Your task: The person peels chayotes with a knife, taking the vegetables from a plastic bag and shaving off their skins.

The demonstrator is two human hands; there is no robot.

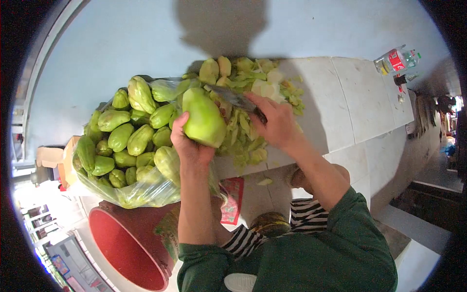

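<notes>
A smooth, pale-green, pear-shaped fruit, mostly peeled, sits in the left hand, whose fingers curve around its lower side. The right hand closes around the handle of a flat metal knife, its blade beside the fruit. Thin, curled peelings lie beneath both hands. Left of them, ridged green fruits fill a clear, crinkled plastic bag.

No readable text; red bottle label illegible
</notes>
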